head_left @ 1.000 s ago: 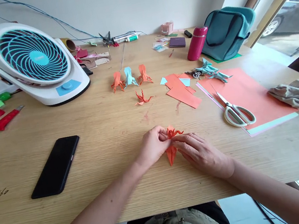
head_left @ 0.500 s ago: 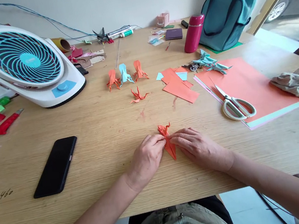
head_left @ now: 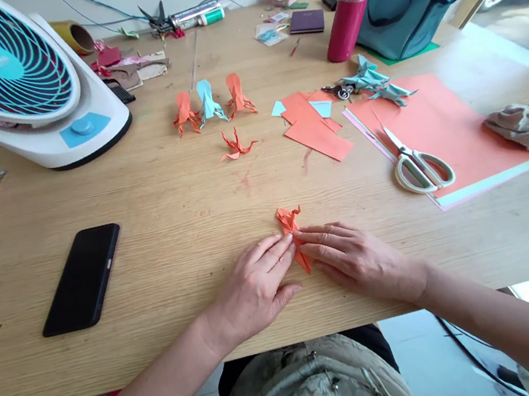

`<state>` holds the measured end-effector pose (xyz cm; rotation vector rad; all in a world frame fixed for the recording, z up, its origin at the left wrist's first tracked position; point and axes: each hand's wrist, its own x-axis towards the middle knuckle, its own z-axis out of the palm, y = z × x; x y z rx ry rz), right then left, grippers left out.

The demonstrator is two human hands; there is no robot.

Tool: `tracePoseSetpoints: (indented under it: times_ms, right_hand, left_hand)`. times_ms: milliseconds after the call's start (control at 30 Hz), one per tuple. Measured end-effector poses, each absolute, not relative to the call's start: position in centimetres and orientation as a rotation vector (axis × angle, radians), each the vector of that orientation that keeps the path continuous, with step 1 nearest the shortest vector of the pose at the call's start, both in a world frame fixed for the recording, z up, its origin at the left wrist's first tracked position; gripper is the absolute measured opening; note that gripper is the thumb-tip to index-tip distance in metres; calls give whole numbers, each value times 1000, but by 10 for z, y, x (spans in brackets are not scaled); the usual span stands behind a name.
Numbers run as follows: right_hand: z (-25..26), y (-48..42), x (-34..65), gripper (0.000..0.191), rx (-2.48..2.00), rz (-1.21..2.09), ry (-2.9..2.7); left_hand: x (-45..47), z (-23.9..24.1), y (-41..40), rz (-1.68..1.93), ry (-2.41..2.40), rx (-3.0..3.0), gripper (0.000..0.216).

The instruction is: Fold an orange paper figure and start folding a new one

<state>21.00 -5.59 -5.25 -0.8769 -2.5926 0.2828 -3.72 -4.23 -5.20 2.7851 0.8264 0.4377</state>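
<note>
A folded orange origami figure (head_left: 289,221) lies on the table in front of me, its crumpled, curled top end pointing away and its pointed end towards me. From the left, the fingertips of my left hand (head_left: 253,284) press on its middle; they are stretched out and the thumb stands apart from them. My right hand (head_left: 355,257) lies over the figure's right side with its fingers extended, fingertips on the paper and the thumb hidden. Between them the fingers cover part of the figure's middle.
Beyond stand origami squids, two orange and a blue one (head_left: 209,102), behind a spiky orange piece (head_left: 238,145). Right are paper offcuts (head_left: 317,135), scissors (head_left: 419,165) and orange sheets (head_left: 462,138). A phone (head_left: 82,279) and a fan (head_left: 93,118) are left; a pink flask (head_left: 349,18) stands behind.
My left hand has opened from a pinch, its fingers straightening and thumb moving away from the figure. The right hand stays on the paper. The view has shifted slightly.
</note>
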Motion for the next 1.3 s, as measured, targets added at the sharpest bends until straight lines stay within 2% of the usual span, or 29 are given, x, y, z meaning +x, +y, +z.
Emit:
tracePoseSetpoints:
  times_ms: [233, 333, 433, 600, 833, 1167, 1300]
  right_hand:
    - [-50, -80, 206, 39, -937, 331, -2589]
    - [-50, -72, 203, 41, -966, 342, -2582]
    - [-49, -56, 202, 42, -947, 332, -2547]
    - [-47, -33, 205, 38, -814, 285, -2609]
    - [-42, -22, 206, 30, -757, 215, -2677]
    - [-39, -18, 197, 21, -636, -74, -2734]
    - [-42, -19, 195, 21, -614, -224, -2752]
  left_hand:
    - [-45, -44, -69, 299, 805, 2781, 76]
    - [-44, -47, -62, 311, 842, 2802, 67]
    - [-40, -53, -41, 409, 897, 2821, 45]
    - [-41, -54, -6, 595, 683, 2843, 34]
    - [-48, -55, 25, 630, 287, 2927, 30]
    - [-44, -60, 26, 696, 432, 2853, 25]
    - [-45, -54, 27, 614, 399, 2833, 23]
